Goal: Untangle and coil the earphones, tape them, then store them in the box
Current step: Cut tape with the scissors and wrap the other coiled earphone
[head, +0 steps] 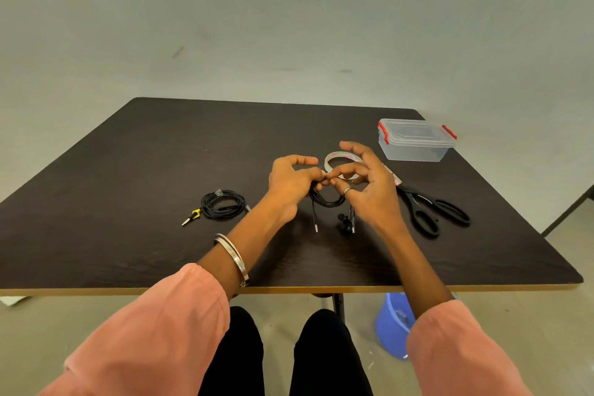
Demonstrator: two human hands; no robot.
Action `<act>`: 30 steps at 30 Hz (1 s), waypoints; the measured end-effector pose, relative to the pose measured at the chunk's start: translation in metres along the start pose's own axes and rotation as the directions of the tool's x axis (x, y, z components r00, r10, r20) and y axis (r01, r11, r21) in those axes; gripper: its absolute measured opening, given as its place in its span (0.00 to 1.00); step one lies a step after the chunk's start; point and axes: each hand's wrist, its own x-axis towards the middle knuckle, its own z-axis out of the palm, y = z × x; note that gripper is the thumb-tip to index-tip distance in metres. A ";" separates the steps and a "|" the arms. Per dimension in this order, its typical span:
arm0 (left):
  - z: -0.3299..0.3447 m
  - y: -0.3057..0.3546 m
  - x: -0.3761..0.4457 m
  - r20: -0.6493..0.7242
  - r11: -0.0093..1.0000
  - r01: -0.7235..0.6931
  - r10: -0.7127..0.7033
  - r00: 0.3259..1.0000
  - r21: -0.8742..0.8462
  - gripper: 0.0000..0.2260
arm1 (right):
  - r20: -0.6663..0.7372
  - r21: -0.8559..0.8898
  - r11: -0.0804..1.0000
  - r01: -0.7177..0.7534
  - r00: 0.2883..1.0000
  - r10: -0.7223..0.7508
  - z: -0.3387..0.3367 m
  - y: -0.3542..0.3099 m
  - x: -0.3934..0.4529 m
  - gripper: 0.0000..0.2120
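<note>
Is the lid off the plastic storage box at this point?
No, the clear box at the table's far right has its lid on, with a red latch at each end.

Both hands [291, 182] [369, 183] pinch the coiled earphones [328, 201] above the table [128, 170]

Surface: dark wood-grain table [135, 170], pale edge band along the near side.
Left of centre: coiled black cable [223, 204] with a yellow-marked plug.
Centre rear: tape roll [331, 160], lying flat.
Right: black-handled scissors [430, 207].
Far right corner: clear lidded box [414, 140] with red clips, closed.
</note>
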 end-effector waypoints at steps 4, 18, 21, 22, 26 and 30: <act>-0.002 0.001 0.001 0.021 0.999 0.039 -0.040 0.999 0.018 0.11 | 0.103 -0.160 0.978 0.130 0.988 -0.115 -0.005 0.004 0.002 0.29; -0.001 0.002 -0.003 0.058 0.991 -0.048 0.041 0.997 0.125 0.12 | -0.040 0.018 0.983 -0.184 0.982 0.185 -0.005 0.001 0.010 0.16; -0.003 0.002 -0.005 0.068 0.975 -0.104 0.092 0.993 0.197 0.11 | 0.114 -0.019 0.983 -0.184 0.976 0.185 -0.001 0.006 0.013 0.20; -0.003 0.002 -0.005 0.078 0.970 -0.122 0.108 0.991 0.211 0.11 | 0.113 -0.030 0.984 -0.173 0.978 0.176 0.000 0.008 0.014 0.19; -0.004 -0.003 -0.006 0.113 0.862 -0.287 0.264 0.958 0.418 0.07 | 0.115 -0.197 0.975 -0.104 0.985 0.128 0.004 0.012 0.016 0.15; -0.002 -0.007 -0.005 0.184 0.681 -0.416 0.388 0.903 0.603 0.04 | 0.246 -0.642 0.728 0.241 0.964 -0.103 0.012 0.019 0.012 0.11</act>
